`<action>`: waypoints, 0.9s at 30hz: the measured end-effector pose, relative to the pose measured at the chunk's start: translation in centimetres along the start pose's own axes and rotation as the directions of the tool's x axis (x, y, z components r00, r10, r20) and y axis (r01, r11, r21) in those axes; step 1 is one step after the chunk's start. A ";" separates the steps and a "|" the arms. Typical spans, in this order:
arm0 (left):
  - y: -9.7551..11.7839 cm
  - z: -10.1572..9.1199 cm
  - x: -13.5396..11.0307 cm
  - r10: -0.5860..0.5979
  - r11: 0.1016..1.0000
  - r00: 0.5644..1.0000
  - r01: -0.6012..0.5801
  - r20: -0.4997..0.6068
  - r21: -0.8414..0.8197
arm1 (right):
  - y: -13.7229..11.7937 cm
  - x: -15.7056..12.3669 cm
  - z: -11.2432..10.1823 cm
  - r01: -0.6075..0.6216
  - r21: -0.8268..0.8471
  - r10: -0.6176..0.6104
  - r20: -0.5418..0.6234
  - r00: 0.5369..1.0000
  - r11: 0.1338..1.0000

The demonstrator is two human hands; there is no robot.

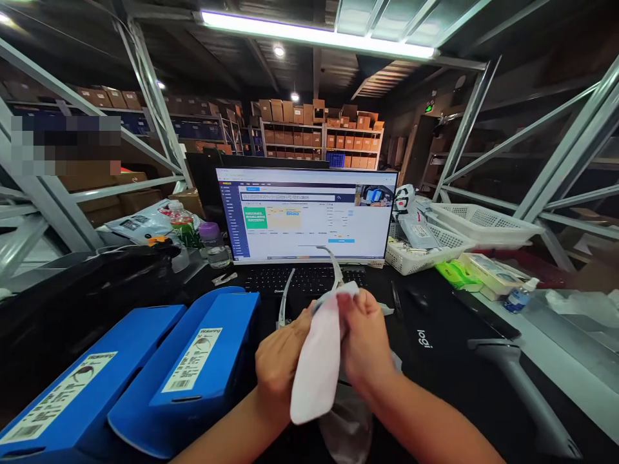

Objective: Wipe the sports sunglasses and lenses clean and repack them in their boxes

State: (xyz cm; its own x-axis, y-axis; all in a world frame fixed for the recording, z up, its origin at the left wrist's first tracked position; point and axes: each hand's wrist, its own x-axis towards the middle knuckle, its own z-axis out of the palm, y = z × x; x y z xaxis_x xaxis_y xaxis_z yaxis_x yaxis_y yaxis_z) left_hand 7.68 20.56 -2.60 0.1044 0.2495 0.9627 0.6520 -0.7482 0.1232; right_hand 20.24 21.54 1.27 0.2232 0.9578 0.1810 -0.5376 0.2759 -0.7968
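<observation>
Before the monitor, my two hands are close together on a pair of eyeglasses (pixel 336 265) with pale, see-through temples pointing away from me. My left hand (pixel 280 357) is closed around the frame on the left. My right hand (pixel 370 341) pinches a white cloth (pixel 315 370) against the glasses, and the cloth hangs down between the hands. The lenses are hidden behind cloth and fingers. Below my wrists lies a greyish, thin bag or pouch (pixel 349 428). Two blue boxes with printed labels, one nearer (pixel 97 386) and one beside my left arm (pixel 227 341), stand at left.
A keyboard (pixel 265 278) lies beneath the lit monitor (pixel 309 219). On the right are a mouse (pixel 416 295), a handheld scanner (pixel 527 386), a small spray bottle (pixel 520 298) and white baskets (pixel 425 252). Black plastic (pixel 97 290) and bottles (pixel 213 245) occupy the left.
</observation>
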 end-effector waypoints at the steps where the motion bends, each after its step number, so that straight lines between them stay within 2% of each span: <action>1: 0.0 -0.1 0.2 0.021 1.000 1.000 -0.021 -0.022 -0.002 | 0.6 -0.5 -0.2 0.055 -0.042 -0.055 0.001 0.999 0.998; 4: 0.0 -0.9 0.9 0.011 1.000 1.000 -0.012 -0.013 -0.003 | 2.5 -1.9 -0.4 0.204 -0.156 -0.201 0.039 0.979 0.966; 6: -0.1 -1.4 1.2 -0.010 1.000 1.000 0.010 0.006 -0.008 | 2.7 -2.0 -0.3 0.209 -0.147 -0.201 0.065 0.977 0.967; 9: -0.2 -1.4 1.2 0.011 1.000 1.000 -0.010 0.004 -0.016 | 1.3 -0.6 0.0 0.087 -0.035 -0.084 0.085 0.993 0.996; 13: -0.3 -0.7 1.6 0.051 0.996 0.997 -0.047 0.061 -0.071 | -1.0 2.5 -0.6 -0.070 0.090 0.067 0.032 0.997 0.993; 16: -1.2 -1.1 2.7 -0.017 0.994 0.994 0.029 0.111 -0.108 | -2.4 4.9 -2.3 -0.139 0.045 0.131 0.141 0.981 0.989; 17: -1.7 -1.6 3.1 -0.068 0.991 0.985 0.086 0.157 -0.106 | -3.0 5.6 -3.0 -0.108 0.008 0.106 0.155 0.982 0.994; 19: -2.7 -2.7 4.0 -0.171 0.976 0.941 0.203 0.291 -0.083 | -4.5 6.7 -4.7 0.082 -0.063 -0.076 0.100 0.992 0.995; 20: -3.2 -3.3 4.4 -0.198 0.968 0.911 0.240 0.361 -0.073 | -5.3 7.0 -5.5 0.215 -0.102 -0.210 0.058 0.976 0.971; 22: -3.8 -4.4 4.9 -0.198 0.961 0.856 0.265 0.478 -0.077 | -6.9 7.0 -6.7 0.443 -0.168 -0.444 0.034 0.895 0.881; 24: -4.0 -5.0 5.2 -0.172 0.957 0.818 0.271 0.549 -0.104 | -7.8 6.4 -7.4 0.571 -0.257 -0.557 0.133 0.820 0.779; 25: -3.9 -5.1 5.3 -0.166 0.954 0.800 0.279 0.577 -0.113 | -8.0 5.9 -7.5 0.613 -0.327 -0.569 0.229 0.790 0.719; 27: -3.6 -5.2 5.4 -0.162 0.947 0.769 0.297 0.619 -0.120 | -7.7 4.9 -7.1 0.695 -0.470 -0.528 0.452 0.719 0.545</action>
State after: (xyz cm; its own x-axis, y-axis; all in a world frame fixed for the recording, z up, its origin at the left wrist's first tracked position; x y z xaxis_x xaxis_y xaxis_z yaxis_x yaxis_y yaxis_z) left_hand 2.01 21.37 3.41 0.4394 0.6935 0.5710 0.5582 -0.7088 0.4313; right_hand 31.28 23.57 4.19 0.0774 0.5793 0.8114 0.2442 0.7781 -0.5788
